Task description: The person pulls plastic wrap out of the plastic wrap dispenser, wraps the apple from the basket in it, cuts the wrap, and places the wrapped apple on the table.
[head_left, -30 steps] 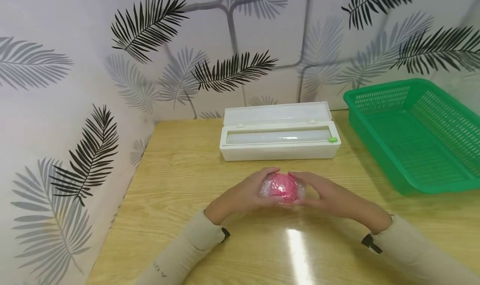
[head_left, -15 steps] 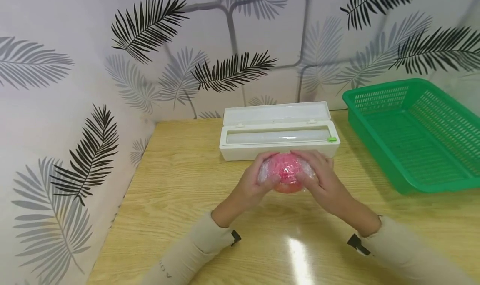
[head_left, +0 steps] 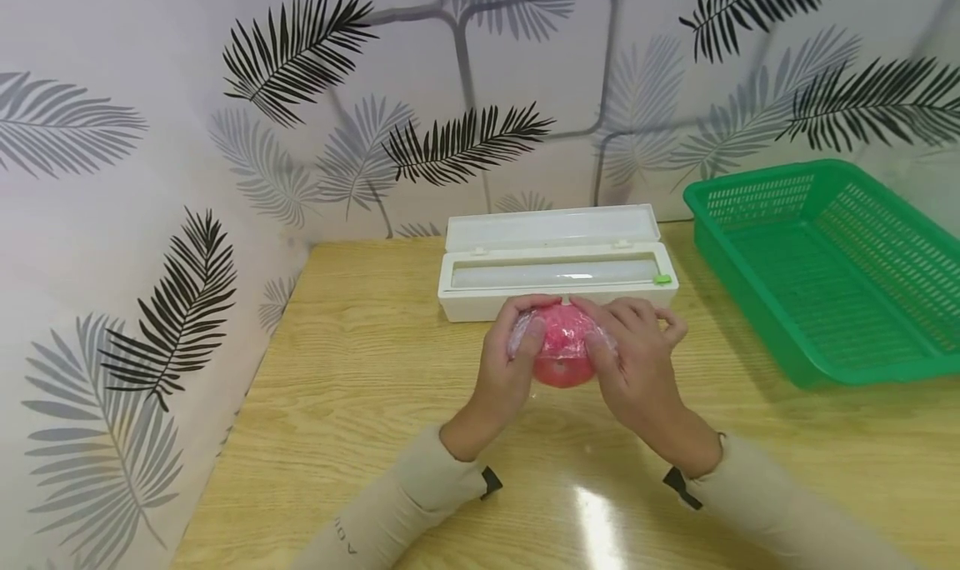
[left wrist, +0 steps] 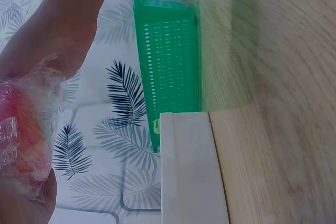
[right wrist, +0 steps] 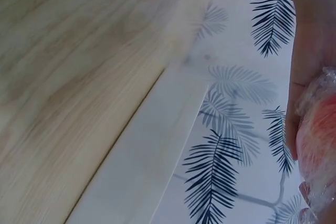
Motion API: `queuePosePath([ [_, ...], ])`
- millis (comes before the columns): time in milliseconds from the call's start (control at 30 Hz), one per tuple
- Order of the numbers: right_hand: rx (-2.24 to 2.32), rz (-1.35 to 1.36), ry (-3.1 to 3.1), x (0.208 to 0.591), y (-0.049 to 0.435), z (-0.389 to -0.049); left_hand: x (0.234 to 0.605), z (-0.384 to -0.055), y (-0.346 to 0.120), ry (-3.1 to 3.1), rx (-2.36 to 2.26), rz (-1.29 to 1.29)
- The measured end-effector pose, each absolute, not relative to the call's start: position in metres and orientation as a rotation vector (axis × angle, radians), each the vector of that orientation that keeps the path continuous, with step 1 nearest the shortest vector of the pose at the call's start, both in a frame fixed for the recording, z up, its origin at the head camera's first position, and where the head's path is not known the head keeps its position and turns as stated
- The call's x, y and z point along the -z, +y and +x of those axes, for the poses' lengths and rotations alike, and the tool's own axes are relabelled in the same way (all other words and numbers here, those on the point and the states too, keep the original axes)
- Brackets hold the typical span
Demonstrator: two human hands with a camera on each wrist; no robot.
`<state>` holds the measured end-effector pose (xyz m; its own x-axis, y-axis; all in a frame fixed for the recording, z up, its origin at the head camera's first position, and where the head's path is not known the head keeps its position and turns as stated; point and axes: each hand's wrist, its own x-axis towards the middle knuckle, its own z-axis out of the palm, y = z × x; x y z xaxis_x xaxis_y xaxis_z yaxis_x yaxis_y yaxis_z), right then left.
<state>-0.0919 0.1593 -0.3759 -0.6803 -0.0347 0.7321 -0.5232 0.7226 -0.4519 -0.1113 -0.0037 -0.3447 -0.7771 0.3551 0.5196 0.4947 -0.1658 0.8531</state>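
Both hands hold a round pink-red thing wrapped in clear cling film [head_left: 564, 368] between them, raised above the table. My left hand [head_left: 501, 370] grips its left side, thumb over the film on the near face and fingers round the far side. On the other side my right hand [head_left: 643, 374] grips it likewise, thumb pressed on the film, with some outer fingers held off it. Crinkled film bunches at both ends. Close up in the left wrist view, the wrapped round thing [left wrist: 26, 135] shows red and orange tones through the film. The palms hide its sides.
Just beyond the hands stands a white cling film dispenser [head_left: 558, 295], lid raised, a film roll inside and a green slider at its right end. A green plastic basket [head_left: 765, 303] stands at the right. A leaf-patterned wall covering [head_left: 525, 70] rises behind the wooden table [head_left: 337, 370].
Both hands have lifted the wrapped round thing up toward the dispenser and tilted it. Their thumbs have come onto its near face, and the forearms have drawn closer together.
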Motion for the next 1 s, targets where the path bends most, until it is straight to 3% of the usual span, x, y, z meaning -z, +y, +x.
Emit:
queuePosePath([
  [133,-0.878,0.443,-2.142,0.377,0.16,-0.092,0.344,-0.109,-0.003,-1.944,2.101,-0.982],
  [500,-1.575,0.706,-1.749,0.363,0.142,-0.092,0.353,-0.11,0.01,-1.76,2.252,-0.978],
  [1000,-1.655,0.688,-1.427,0.347,0.117,-0.084,0.364,-0.112,0.021,-1.744,2.156,-0.94],
])
